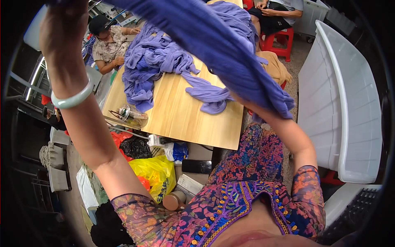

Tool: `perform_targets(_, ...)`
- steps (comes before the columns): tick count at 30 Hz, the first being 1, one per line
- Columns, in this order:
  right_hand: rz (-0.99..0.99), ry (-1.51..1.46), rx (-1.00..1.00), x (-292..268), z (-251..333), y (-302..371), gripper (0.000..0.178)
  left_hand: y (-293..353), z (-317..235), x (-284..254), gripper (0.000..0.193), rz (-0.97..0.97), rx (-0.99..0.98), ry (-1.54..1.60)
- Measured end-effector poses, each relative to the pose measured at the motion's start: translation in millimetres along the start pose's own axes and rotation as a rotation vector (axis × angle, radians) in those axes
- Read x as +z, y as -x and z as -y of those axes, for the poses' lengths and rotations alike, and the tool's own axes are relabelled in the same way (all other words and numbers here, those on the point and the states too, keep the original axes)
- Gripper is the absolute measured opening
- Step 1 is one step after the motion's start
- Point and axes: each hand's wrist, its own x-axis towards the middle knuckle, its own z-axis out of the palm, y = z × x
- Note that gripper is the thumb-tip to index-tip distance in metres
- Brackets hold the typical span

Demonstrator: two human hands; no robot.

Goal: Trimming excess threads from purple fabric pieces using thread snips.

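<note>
A long, bunched piece of purple cloth point(197, 37) stretches from the top edge down to the right, crossing in front of my right forearm. My left hand point(63, 18) is raised high at the upper left, its fingers cut off by the frame's edge; a pale green bangle circles that forearm. Partly behind the cloth is my right hand point(243, 100), near the table's right edge, with its fingers mostly hidden. More purple cloth point(152, 61) lies heaped on the wooden table point(193, 119). A twisted strip point(212, 96) trails from the heap toward my right hand.
A clear container point(133, 115) with small tools stands at the table's left corner. Below are a power strip point(155, 140), a yellow bag point(154, 175) and a dark phone point(196, 166). A large white bin point(325, 99) rises at right. Two people sit beyond, one near a red stool point(284, 43).
</note>
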Motion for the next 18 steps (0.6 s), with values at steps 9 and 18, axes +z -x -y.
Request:
perform_targets(9, -0.041, -0.247, 0.199, -146.3, 18.0, 137.8, 0.045, 135.1, 85.1, -10.2, 0.021, -0.439, -0.727, -0.066)
perform_targets(18, 0.078, -0.032, 0.558, -169.4, -6.8, 131.0, 0.054, 234.0, 145.2, -9.2, 0.020, -0.230, -1.441, 0.086)
